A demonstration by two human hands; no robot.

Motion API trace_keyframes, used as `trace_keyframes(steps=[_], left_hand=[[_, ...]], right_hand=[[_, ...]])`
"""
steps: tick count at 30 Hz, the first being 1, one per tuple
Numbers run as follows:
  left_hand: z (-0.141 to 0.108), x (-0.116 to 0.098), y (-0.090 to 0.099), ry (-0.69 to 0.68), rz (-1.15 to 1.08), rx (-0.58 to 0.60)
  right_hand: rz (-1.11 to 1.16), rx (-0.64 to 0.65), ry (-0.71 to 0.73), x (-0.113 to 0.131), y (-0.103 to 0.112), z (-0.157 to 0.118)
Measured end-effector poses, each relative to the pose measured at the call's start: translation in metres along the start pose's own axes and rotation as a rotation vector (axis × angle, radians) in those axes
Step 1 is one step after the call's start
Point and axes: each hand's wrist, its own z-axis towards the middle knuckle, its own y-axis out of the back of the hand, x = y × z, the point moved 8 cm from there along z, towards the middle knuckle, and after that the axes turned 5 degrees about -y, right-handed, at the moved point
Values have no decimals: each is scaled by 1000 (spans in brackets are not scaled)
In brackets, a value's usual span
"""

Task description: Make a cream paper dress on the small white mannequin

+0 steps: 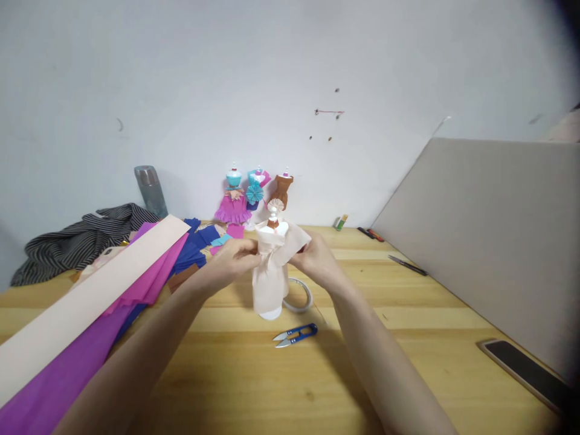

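A miniature dress form (273, 223) stands upright at the middle of the table, its white bust and knobbed top showing. Cream crepe paper (268, 284) wraps it like a dress, gathered at the waist, with a loose flap (296, 240) out to the right. My left hand (238, 257) is closed on the paper at the form's left side, fingertips partly hidden. On the other side, my right hand (316, 260) pinches the flap's end. A roll of white tape (309, 297) lies behind the form, and blue thread snips (296, 334) lie in front of it.
Crepe paper strips (149, 248) and small coloured pieces (193, 244) cover the left side, near a striped cloth (90, 232) and a flask (151, 190). Several dressed forms (233, 202) stand by the wall. Rightward are a craft knife (408, 265), a phone (525, 368) and a grey panel (493, 229).
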Motion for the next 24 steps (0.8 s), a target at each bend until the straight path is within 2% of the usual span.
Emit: trace_keyframes(steps=[6, 11, 18, 21, 24], left_hand=[[2, 7, 6, -27, 122, -161], [1, 10, 10, -37, 141, -219], [-1, 17, 19, 2, 139, -307], [-2, 17, 20, 14, 135, -318], [-2, 16, 20, 14, 152, -326]], right_hand=[[-74, -109, 50, -2, -2, 0], [-149, -106, 101, -2, -8, -2], [-249, -79, 240, 20, -17, -8], [-287, -141, 263, 23, -18, -11], [-348, -261, 285, 24, -16, -16]])
